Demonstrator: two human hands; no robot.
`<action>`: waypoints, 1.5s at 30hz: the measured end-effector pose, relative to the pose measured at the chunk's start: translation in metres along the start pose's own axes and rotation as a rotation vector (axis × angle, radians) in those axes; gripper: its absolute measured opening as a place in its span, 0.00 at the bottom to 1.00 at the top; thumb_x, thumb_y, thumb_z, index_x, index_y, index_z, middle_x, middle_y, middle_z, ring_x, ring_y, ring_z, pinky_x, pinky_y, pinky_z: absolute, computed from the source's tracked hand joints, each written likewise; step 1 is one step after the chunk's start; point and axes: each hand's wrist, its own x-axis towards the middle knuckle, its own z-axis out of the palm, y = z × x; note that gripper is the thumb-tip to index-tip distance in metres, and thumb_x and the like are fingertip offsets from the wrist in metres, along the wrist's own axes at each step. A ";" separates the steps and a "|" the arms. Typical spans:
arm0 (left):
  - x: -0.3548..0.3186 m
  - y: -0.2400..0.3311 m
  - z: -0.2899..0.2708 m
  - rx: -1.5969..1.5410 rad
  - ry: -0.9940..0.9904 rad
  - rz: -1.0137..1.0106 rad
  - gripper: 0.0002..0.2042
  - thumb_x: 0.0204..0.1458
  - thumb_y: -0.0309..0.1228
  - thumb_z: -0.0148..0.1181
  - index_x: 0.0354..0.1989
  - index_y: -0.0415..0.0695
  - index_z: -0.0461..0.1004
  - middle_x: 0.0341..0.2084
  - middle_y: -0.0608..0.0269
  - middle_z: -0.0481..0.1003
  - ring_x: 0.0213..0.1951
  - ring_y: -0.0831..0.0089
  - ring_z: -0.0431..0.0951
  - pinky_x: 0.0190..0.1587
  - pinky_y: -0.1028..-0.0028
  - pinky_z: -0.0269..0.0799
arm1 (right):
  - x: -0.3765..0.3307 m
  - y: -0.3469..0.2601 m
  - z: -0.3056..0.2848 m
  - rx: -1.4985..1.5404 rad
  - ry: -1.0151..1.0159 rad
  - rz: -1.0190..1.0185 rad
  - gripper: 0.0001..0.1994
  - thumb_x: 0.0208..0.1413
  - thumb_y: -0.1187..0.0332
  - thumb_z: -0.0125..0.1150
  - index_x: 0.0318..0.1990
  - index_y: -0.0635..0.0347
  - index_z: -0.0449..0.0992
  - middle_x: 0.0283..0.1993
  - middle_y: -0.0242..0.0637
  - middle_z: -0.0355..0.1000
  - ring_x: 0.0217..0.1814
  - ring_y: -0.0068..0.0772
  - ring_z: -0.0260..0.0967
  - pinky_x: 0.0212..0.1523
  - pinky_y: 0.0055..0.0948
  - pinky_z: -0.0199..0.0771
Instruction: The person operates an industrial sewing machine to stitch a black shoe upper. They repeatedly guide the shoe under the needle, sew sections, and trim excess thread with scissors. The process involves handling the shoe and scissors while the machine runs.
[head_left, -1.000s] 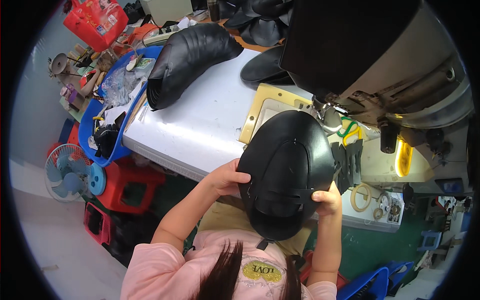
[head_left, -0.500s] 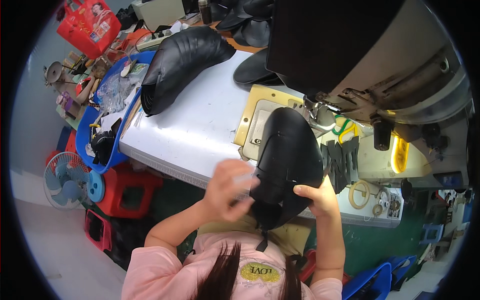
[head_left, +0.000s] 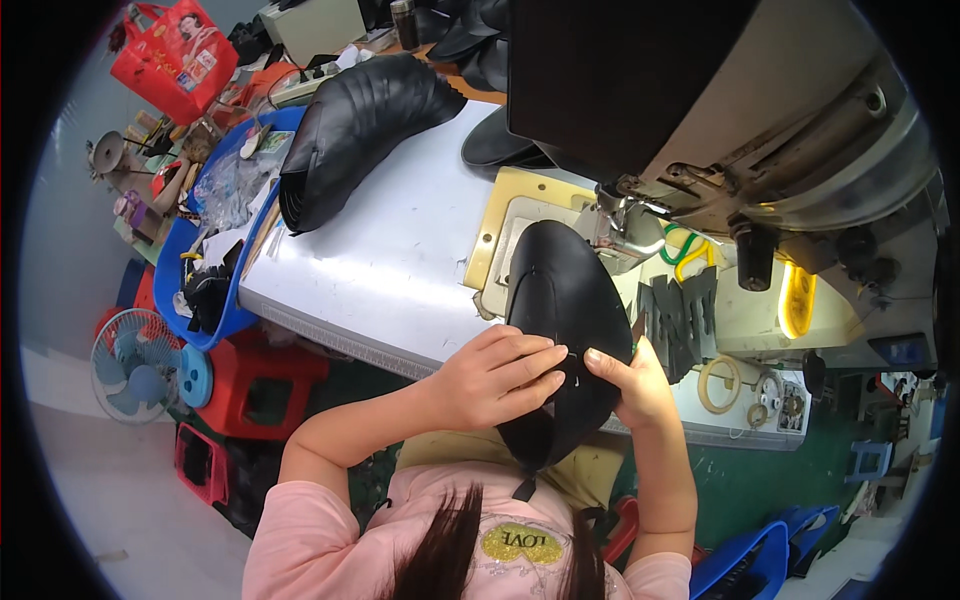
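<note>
A black leather shoe upper (head_left: 570, 290) is held up at the front edge of the sewing table, its rounded end toward the machine. My right hand (head_left: 640, 385) grips its right edge, thumb on top and fingers hidden underneath. A small dark pointed thing (head_left: 639, 327) shows beside that hand; its kind cannot be made out. My left hand (head_left: 500, 375) is closed on the upper's left side, fingertips pressed on the leather near a small slit in the middle. Just beyond the upper is the sewing machine's needle area (head_left: 625, 225).
A stack of black uppers (head_left: 360, 135) lies on the white table (head_left: 370, 285). Another black upper (head_left: 495, 140) rests behind the machine bed (head_left: 490, 235). Black strips (head_left: 680, 315) and yellow- and green-handled scissors (head_left: 690, 250) lie right. A blue bin (head_left: 235, 310) and red stool (head_left: 255, 385) stand left.
My left hand has come in from the left and taken hold of the upper. The view has shifted slightly, and my right hand keeps its grip.
</note>
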 end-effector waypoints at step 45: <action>-0.025 0.002 -0.022 -0.058 0.013 -0.215 0.19 0.39 0.28 0.57 0.42 0.41 0.65 0.46 0.51 0.63 0.47 0.58 0.64 0.51 0.62 0.58 | 0.016 -0.003 0.006 -0.120 0.038 -0.015 0.24 0.31 0.82 0.63 0.42 0.67 0.67 0.36 0.37 0.70 0.36 0.28 0.68 0.40 0.27 0.70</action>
